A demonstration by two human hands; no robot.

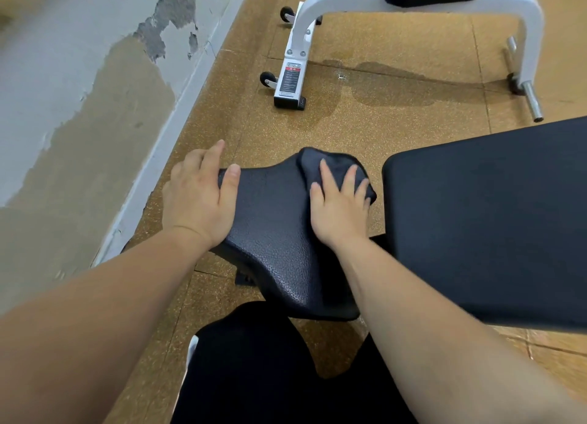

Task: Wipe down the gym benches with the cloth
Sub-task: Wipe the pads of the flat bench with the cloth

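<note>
As we wipe the seat (270,227), the cloth (313,163) lies on its far right corner.
Our right hand (338,207) presses it down with flat, spread fingers, beside the back pad (492,217); our left hand (198,198) rests loose-fingered on the left edge.

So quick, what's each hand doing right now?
Left hand: open, resting on the edge of the seat pad.
Right hand: open, fingers flat, pressing the cloth onto the seat pad.
</note>
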